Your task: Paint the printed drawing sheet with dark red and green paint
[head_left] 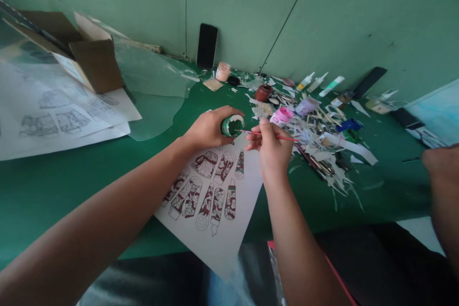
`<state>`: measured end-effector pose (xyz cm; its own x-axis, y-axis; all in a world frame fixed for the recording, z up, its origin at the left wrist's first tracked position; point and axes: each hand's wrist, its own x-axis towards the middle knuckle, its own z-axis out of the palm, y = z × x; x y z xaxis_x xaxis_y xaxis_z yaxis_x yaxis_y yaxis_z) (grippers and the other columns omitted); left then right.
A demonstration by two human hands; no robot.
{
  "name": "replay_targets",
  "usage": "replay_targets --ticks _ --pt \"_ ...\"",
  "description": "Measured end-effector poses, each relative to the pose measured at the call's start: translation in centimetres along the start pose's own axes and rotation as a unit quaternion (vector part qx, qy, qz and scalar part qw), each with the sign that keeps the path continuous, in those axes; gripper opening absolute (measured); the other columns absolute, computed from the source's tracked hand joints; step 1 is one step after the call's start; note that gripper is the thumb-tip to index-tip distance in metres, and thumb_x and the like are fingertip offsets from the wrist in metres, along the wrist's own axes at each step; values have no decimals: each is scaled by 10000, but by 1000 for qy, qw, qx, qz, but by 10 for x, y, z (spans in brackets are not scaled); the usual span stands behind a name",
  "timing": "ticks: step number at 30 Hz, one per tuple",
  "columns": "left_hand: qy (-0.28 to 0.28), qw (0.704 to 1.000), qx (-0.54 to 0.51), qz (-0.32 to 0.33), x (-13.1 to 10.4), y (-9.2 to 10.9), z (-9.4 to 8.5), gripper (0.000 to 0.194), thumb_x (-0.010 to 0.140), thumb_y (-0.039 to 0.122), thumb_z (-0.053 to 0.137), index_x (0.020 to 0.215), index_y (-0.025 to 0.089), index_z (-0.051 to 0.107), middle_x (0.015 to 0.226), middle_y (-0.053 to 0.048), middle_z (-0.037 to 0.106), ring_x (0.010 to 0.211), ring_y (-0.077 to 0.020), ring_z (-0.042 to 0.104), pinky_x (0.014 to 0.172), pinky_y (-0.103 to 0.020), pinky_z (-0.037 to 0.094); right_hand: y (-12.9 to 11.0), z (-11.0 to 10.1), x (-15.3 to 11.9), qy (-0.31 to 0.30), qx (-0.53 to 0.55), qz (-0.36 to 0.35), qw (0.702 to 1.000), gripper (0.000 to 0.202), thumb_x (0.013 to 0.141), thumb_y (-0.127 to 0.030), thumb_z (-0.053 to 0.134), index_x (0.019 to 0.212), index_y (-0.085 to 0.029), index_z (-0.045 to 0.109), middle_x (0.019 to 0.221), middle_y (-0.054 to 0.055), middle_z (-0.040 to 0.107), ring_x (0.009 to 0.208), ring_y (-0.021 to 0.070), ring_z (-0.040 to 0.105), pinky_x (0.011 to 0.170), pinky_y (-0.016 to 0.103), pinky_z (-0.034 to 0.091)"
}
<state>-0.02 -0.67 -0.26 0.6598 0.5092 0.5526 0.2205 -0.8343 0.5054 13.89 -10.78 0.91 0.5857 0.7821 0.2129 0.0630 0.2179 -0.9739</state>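
left hand (208, 129) grips a small green paint pot (232, 125), held just above the printed sheet (215, 201) on the bench (53, 186). right hand (270, 146), just beside it, pinches a thin red brush (276, 136), tip at the pot's mouth. paper scraps (322, 148) lie beyond the right hand.

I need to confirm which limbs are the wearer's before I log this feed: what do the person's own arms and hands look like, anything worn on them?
Both forearms are bare, with no sleeves in view. The left hand and right hand wear no gloves; no rings, watch or bracelets show on the fingers or wrists.
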Motion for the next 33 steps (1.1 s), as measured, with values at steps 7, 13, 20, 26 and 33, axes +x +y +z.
replay_targets --ticks 7,13,20,26,33 --pt "14 1000 -3 0 0 -1 1 535 668 158 681 1199 190 617 1187 -66 687 1086 -236 670 930 -335 527 3 -6 -1 -14 -40 -24 999 314 806 -448 646 638 -187 597 509 -40 628 348 69 542 391 218 453" --pt "11 1000 0 -2 0 -1 1 524 674 170 672 1194 189 616 1187 -71 687 1087 -236 669 945 -341 524 -3 -8 -4 10 26 42 999 375 748 -554 667 653 -205 568 494 -51 600 361 78 522 395 238 471" --pt "4 1000 -5 -7 0 -2 2 531 678 200 685 1203 195 609 1208 -68 678 1112 -243 658 968 -343 512 -9 -23 -29 -36 32 48 998 395 763 -545 660 580 -227 515 412 -79 487 342 73 453 428 256 508" --pt "13 1000 -7 -3 1 -2 4 538 665 196 703 1196 169 620 1205 -77 681 1111 -255 659 945 -338 513 4 -38 -64 -76 -71 30 994 504 829 -543 632 471 -229 466 330 -69 426 303 72 430 395 229 467" --pt "19 1000 -15 -13 2 -2 4 547 660 200 703 1200 164 623 1225 -76 678 1118 -259 656 965 -343 508 1 -37 -73 -130 -150 31 980 498 830 -509 617 459 -230 435 337 -58 445 322 69 450 374 202 380"
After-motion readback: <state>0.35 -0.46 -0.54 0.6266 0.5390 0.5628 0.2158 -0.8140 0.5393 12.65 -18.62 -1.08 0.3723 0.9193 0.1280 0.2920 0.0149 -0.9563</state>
